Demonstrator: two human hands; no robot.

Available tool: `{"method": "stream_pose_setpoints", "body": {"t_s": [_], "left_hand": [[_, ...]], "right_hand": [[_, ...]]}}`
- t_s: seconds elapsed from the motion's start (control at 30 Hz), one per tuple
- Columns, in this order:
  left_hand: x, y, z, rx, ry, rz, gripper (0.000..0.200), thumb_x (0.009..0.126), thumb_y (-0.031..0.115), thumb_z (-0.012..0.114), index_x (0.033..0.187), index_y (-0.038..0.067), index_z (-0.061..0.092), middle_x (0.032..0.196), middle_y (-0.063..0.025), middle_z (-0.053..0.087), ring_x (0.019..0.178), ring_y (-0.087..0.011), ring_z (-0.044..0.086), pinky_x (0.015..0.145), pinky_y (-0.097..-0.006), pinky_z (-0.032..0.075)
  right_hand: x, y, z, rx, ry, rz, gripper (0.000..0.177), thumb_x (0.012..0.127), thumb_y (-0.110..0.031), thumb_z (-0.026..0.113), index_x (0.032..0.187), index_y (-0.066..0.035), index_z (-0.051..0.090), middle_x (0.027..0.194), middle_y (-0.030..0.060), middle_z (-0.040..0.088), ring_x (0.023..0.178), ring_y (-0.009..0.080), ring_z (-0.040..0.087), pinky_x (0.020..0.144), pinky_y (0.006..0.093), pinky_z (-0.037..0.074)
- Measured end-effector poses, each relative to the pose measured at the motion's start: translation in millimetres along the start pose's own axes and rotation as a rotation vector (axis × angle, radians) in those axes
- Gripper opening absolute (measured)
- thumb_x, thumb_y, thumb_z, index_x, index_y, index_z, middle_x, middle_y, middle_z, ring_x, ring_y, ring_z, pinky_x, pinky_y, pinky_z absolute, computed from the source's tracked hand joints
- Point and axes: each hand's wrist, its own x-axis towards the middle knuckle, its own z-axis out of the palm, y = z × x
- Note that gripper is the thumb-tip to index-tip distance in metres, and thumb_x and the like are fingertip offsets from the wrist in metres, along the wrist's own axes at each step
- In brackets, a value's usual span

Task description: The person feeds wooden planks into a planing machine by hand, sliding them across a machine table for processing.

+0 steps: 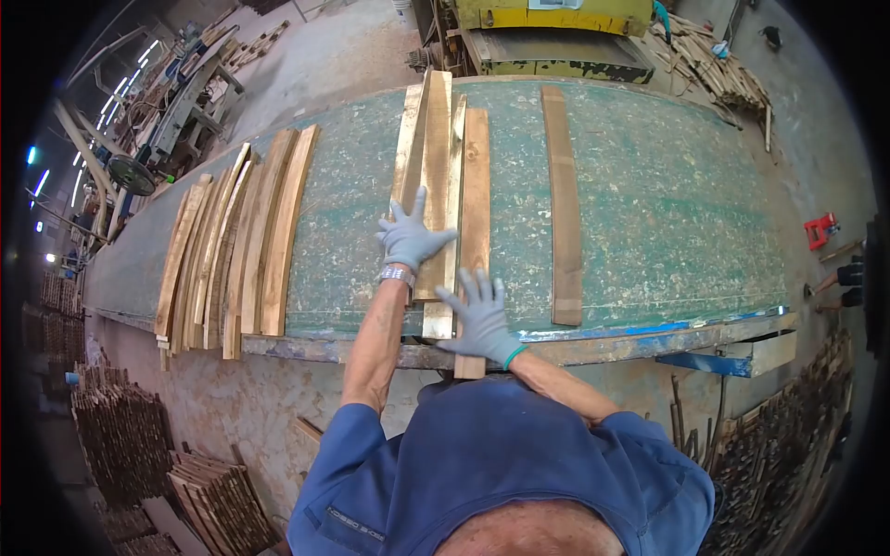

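My left hand [414,239], in a grey glove, lies with fingers spread over a small group of wooden planks in the middle of the table. Beneath it is a wide light plank [436,139], overlapping narrower ones. My right hand [480,317], also gloved, is spread open across the near part of a brownish plank [476,176], whose end sticks out past the table's front edge. Neither hand has its fingers wrapped around wood. A darker single plank [563,204] lies apart to the right.
The planks rest on a worn green table [667,204]. Several more planks [232,246] lie side by side at its left. A yellow machine [565,37] stands beyond the far edge. Stacked wood strips [116,431] sit on the floor at left, with more wood [783,445] at right.
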Motion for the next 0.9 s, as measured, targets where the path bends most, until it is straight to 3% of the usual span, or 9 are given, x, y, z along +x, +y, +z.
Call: {"method": "stream_pose_setpoints", "body": {"t_s": [0.23,0.27,0.4,0.53,0.6,0.7,0.73,0.8,0.9], "left_hand": [[34,-55,7,-0.324,0.068,0.167,0.098,0.068,0.049,0.073,0.153,0.022,0.033,0.139,-0.0278,0.049,0.119,-0.0383,0.058,0.098,-0.0435,0.048],[34,-57,4,-0.281,0.141,0.181,0.094,0.07,0.046,0.071,0.152,0.016,0.035,0.123,-0.0273,0.06,0.105,-0.0366,0.065,0.09,-0.0426,0.052],[44,-78,8,-0.385,0.174,0.18,0.096,0.07,0.042,0.073,0.15,0.006,0.035,0.113,-0.0272,0.067,0.103,-0.0384,0.066,0.091,-0.0411,0.052],[50,-131,17,-0.749,0.272,0.246,0.095,0.067,0.028,0.081,0.146,-0.003,0.038,0.136,-0.0266,0.055,0.127,-0.0298,0.056,0.104,-0.0334,0.044],[61,-184,44,-0.765,0.419,0.321,0.095,0.066,0.035,0.08,0.145,0.0,0.041,0.127,-0.026,0.061,0.116,-0.0334,0.063,0.099,-0.0357,0.049],[42,-240,20,-0.47,0.051,0.149,0.097,0.07,0.044,0.079,0.148,0.003,0.039,0.142,-0.0265,0.05,0.129,-0.0348,0.053,0.107,-0.0387,0.042],[34,-238,13,-0.335,0.084,0.086,0.098,0.07,0.048,0.078,0.149,0.005,0.038,0.145,-0.0267,0.045,0.133,-0.0361,0.048,0.109,-0.0404,0.039],[28,-215,2,-0.064,0.147,-0.03,0.101,0.072,0.056,0.077,0.151,0.008,0.035,0.153,-0.027,0.034,0.14,-0.0386,0.037,0.113,-0.0437,0.033],[35,-154,11,-0.388,0.182,0.254,0.103,0.071,0.06,0.075,0.152,0.012,0.034,0.152,-0.0287,0.032,0.14,-0.0417,0.034,0.114,-0.0461,0.031]], "right_hand": [[-16,73,-26,-0.086,-0.019,0.196,0.127,0.046,-0.073,0.081,0.152,-0.021,0.033,0.159,0.0226,0.019,0.147,0.0462,0.012,0.116,0.0636,0.007],[-22,81,-26,-0.06,0.005,0.231,0.127,0.046,-0.073,0.081,0.153,-0.021,0.034,0.159,0.0224,0.019,0.148,0.0451,0.011,0.117,0.0613,0.007],[-50,115,-38,0.024,0.093,0.268,0.119,0.05,-0.063,0.084,0.15,-0.019,0.039,0.158,0.0216,0.022,0.147,0.0426,0.016,0.119,0.0538,0.012],[-87,181,-45,0.146,0.236,0.198,0.094,0.059,-0.039,0.085,0.142,-0.015,0.049,0.15,0.0217,0.035,0.137,0.0435,0.032,0.116,0.0516,0.025],[-99,195,-50,0.11,0.265,0.256,0.084,0.064,-0.031,0.083,0.139,-0.012,0.051,0.146,0.0224,0.039,0.133,0.0442,0.037,0.112,0.0511,0.031],[-82,175,-50,-0.287,0.46,0.316,0.079,0.065,-0.034,0.082,0.135,-0.01,0.054,0.14,0.0228,0.044,0.128,0.043,0.041,0.11,0.0492,0.034],[-66,169,-42,-0.422,0.589,0.31,0.075,0.068,-0.038,0.082,0.132,-0.008,0.055,0.139,0.0226,0.045,0.129,0.0424,0.041,0.107,0.0499,0.037],[-14,116,-36,-0.011,0.636,0.377,0.083,0.067,-0.045,0.083,0.134,-0.008,0.053,0.139,0.023,0.045,0.128,0.0428,0.043,0.105,0.052,0.038],[43,13,-34,-0.009,0.325,0.361,0.099,0.061,-0.047,0.086,0.14,-0.003,0.045,0.136,0.0242,0.048,0.124,0.0427,0.048,0.102,0.0501,0.042]]}}
